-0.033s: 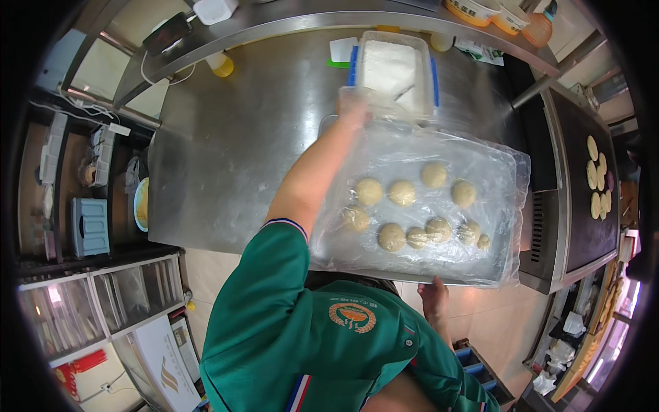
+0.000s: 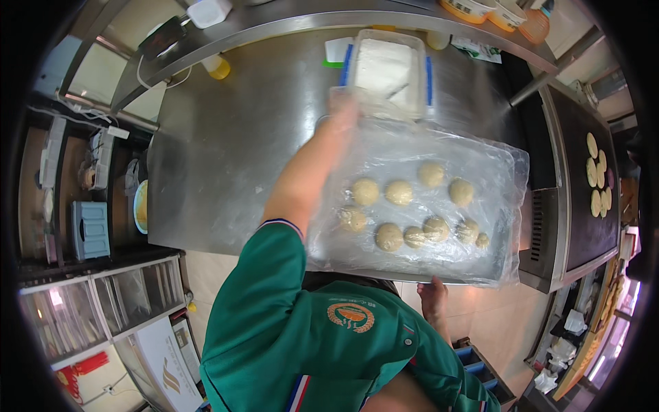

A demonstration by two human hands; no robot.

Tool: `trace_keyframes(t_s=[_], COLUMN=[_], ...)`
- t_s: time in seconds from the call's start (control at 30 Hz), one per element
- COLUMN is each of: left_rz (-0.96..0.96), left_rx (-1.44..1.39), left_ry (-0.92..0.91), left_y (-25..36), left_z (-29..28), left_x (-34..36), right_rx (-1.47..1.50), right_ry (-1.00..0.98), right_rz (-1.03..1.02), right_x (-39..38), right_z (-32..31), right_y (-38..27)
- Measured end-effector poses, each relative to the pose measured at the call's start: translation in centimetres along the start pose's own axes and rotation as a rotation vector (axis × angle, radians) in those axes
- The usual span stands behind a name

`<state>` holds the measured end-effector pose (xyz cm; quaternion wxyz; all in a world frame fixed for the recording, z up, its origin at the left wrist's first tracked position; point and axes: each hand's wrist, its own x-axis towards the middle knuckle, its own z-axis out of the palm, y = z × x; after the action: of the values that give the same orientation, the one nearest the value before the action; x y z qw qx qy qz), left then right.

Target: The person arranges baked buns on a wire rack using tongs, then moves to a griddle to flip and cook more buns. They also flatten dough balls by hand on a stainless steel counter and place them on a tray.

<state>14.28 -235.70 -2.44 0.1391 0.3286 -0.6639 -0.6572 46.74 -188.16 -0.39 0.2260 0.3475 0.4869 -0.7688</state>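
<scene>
A shallow metal tray (image 2: 405,278) lies at the table's near right, with several round dough balls (image 2: 399,193) on it. Clear plastic sheet (image 2: 504,172) covers the dough and hangs past the tray's rim. My left hand (image 2: 344,110) reaches over the tray's far left corner, closed on the lifted far edge of the sheet; its fingers are blurred. My right hand (image 2: 433,296) grips the tray's near edge, thumb at the rim, the other fingers mostly hidden beneath. Beyond the sheet stands a clear tub (image 2: 421,48) of white powder, with a utensil partly sunk in it.
Steel worktable (image 2: 226,151) extends to the left. At the right a dark griddle (image 2: 573,199) carries several flat dough rounds (image 2: 592,172). A steel shelf (image 2: 295,20) spans the back, and a yellow-capped bottle (image 2: 218,67) stands below it.
My left hand has shifted slightly left, with the lifted edge of the plastic sheet. The right hand stays at the tray's near edge. The whole view has shifted a little.
</scene>
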Motion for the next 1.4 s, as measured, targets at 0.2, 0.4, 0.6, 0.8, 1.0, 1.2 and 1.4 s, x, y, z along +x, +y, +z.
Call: trace_keyframes(t_s=[0.2, 0.4, 0.6, 0.8, 1.0, 1.2, 1.4], left_rz=[-0.200, -0.080, -0.179, -0.226, -0.332, -0.312, 0.162], left_rx=[0.001, 0.069, 0.038, -0.099, -0.202, -0.184, 0.178], left_ry=[0.238, 0.656, 0.314, 0.192, 0.027, -0.115, -0.429], left_y=[3.4, 6.1, 3.4, 3.3, 3.6, 2.6, -0.7], left_z=[-13.5, -22.7, -24.2, -25.8, -24.8, -24.1, -17.6], left_x=[9.2, 7.7, 6.8, 6.1, 3.0, -2.6, -7.2], right_rx=[-0.056, -0.068, -0.178, -0.010, 0.068, -0.316, -1.184], right_ry=[0.104, 0.044, 0.003, -0.139, -0.091, -0.235, -0.032], right_rz=[-0.096, -0.114, 0.120, 0.064, 0.007, -0.185, -0.970], right_x=[2.4, 4.7, 3.7, 9.0, 13.3, 7.7, 5.6], right_z=[1.6, 4.5, 9.6, 14.9, 20.2, 23.3, 26.9], right_y=[-4.3, -6.3, -2.5, -2.5, -4.3, -1.5, 0.1])
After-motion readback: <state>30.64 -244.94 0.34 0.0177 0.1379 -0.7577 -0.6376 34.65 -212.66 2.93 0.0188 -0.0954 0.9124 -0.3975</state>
